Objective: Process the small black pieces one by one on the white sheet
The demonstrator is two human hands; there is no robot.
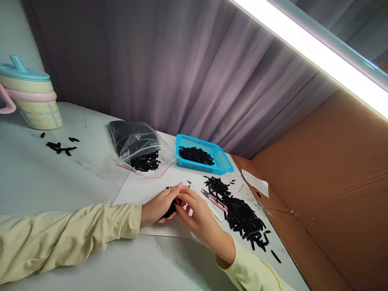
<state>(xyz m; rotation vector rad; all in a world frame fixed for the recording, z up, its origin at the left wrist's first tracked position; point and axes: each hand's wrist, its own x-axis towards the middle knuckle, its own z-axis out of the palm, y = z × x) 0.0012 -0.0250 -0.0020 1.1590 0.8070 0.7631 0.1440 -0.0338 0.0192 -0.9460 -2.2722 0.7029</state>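
My left hand (162, 204) is curled around a clump of small, elongated black pieces (171, 209) above the white sheet. My right hand (198, 210) meets it from the right, its bent fingers pinched together against the clump. What those right fingertips hold, if anything, is hidden. Just beyond my right hand lie pink-handled snips (216, 201) and a thin pointed tool (194, 187). To their right, a large loose heap of the same black pieces (244, 218) spreads over the table.
A blue perforated basket (224, 163) and a clear zip bag (166, 161) at the back contain black pieces. More scattered pieces (59, 148) lie far left, near a blue-lidded cup (39, 101). A paper slip (256, 184) lies by the brown cardboard wall (327, 190) at right.
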